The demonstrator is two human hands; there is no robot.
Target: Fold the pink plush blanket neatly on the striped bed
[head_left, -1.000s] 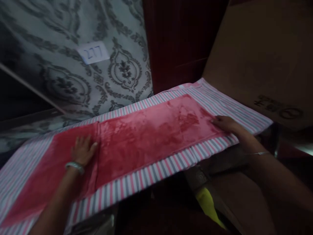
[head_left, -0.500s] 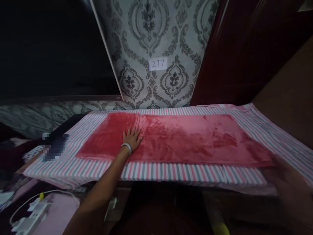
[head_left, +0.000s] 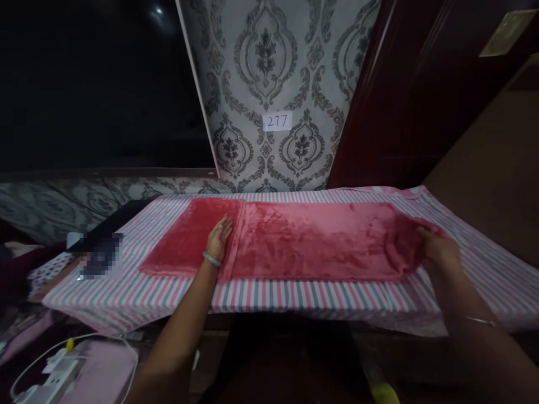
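Observation:
A red plush blanket, folded into a long strip, lies on a pink, grey and white striped cloth. Its left part, a darker red panel, ends at a crosswise fold edge. My left hand, with a bracelet at the wrist, rests beside that edge; its fingers are stretched out and it grips nothing. At the far right end, my right hand is closed on the blanket's edge and holds it raised and curled inward. The fingertips of my right hand are partly hidden by the fabric.
A large dark screen stands behind on the left. A paper marked 277 is on the patterned wall. A dark red glossy panel rises at the back right. A white power strip with a cable lies low at left.
My right hand has taken the blanket's right end up and inward to the left, curling it. The left hand has turned from palm-down with spread fingers to fingers together by the fold edge.

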